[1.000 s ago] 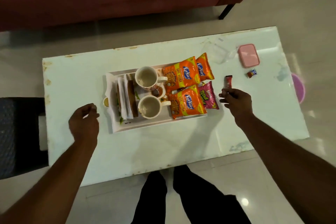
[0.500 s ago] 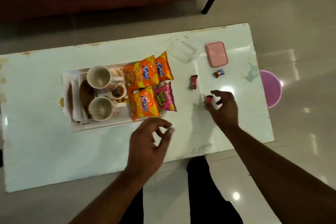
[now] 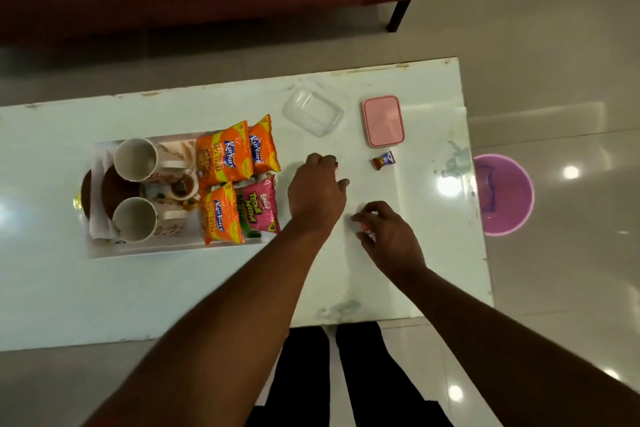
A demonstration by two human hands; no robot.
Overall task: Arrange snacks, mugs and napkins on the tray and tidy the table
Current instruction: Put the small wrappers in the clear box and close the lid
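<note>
Right hand (image 3: 388, 236) pinches a red wrapper (image 3: 367, 231) — its long axis hidden.

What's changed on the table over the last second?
The left hand swung from left of the tray to its right, over where a red wrapper lay. The right hand drew back slightly, pinching a second wrapper. Tray, lid and candy stayed put.

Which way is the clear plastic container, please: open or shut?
Open: the clear plastic container bears no lid; a pink rectangular lid lies flat beside it, apart.
</note>
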